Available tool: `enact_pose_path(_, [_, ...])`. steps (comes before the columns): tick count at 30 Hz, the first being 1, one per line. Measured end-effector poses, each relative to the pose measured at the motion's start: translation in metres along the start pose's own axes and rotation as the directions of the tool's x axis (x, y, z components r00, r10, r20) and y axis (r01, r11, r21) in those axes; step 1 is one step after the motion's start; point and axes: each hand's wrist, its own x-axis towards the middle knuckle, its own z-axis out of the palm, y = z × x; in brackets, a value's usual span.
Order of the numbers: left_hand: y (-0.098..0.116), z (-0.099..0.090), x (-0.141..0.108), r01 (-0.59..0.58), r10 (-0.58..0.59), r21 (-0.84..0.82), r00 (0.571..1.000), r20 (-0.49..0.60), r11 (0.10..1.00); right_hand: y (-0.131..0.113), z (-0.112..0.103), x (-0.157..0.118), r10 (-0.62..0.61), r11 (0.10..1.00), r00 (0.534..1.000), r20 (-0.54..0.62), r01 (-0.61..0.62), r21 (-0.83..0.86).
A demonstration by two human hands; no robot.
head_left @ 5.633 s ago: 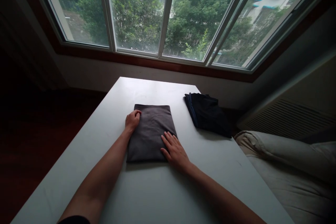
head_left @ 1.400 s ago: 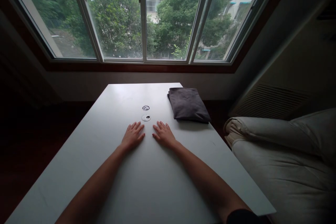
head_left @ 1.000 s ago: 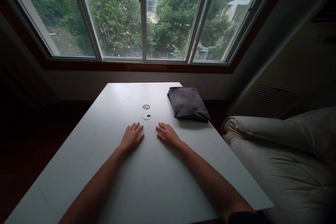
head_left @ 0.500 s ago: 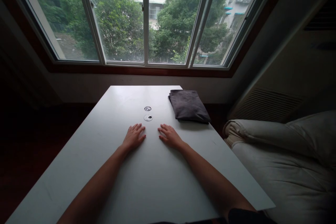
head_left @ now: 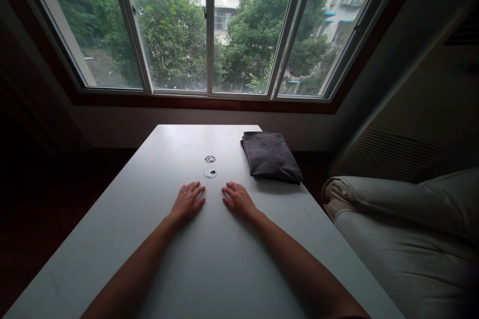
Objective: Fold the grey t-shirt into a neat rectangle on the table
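My left hand (head_left: 188,200) lies palm down on the white table (head_left: 209,269), fingers somewhat apart, holding nothing. Across a small gap, my right hand (head_left: 239,200) also rests flat on the tabletop with nothing in it. Just beyond the hands, between them, is a round disc (head_left: 210,173) with a dark spot, and behind it a smaller round disc (head_left: 210,159) with dark markings. A folded dark grey cloth (head_left: 271,156) lies at the table's far right edge, beyond my right hand and not touching it.
A wide window (head_left: 209,95) with trees outside stands behind the table. To the right is a pale padded sofa (head_left: 404,239), with a slatted vent panel (head_left: 389,154) behind it. Dark floor (head_left: 48,209) shows on the left.
The camera view has shifted slightly, so the table and cloth appear a little lower. Both hands remain on the table, nearly unchanged.
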Motion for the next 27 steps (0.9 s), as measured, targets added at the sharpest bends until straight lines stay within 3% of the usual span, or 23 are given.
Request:
enact_pose_path(11, [0.013,0.0,0.007,0.031,-0.031,0.044,1.0,0.006,0.999,-0.009,-0.003,0.0,0.018,1.0,0.999,0.029,-0.018,-0.013])
enact_pose_path(18, [0.012,0.007,0.023,0.065,-0.076,0.11,0.992,0.101,0.992,-0.009,-0.014,0.011,-0.055,0.991,0.996,0.066,0.062,-0.115])
enact_pose_path(23, [0.007,0.006,0.042,0.014,-0.045,0.127,0.97,0.241,0.992,-0.002,-0.016,0.024,0.001,0.997,0.999,0.046,0.002,-0.079])
enact_pose_path(27, [0.005,0.007,0.043,-0.001,-0.024,0.124,0.978,0.206,0.992,0.002,-0.009,0.021,-0.021,0.999,1.0,0.012,0.021,-0.036])
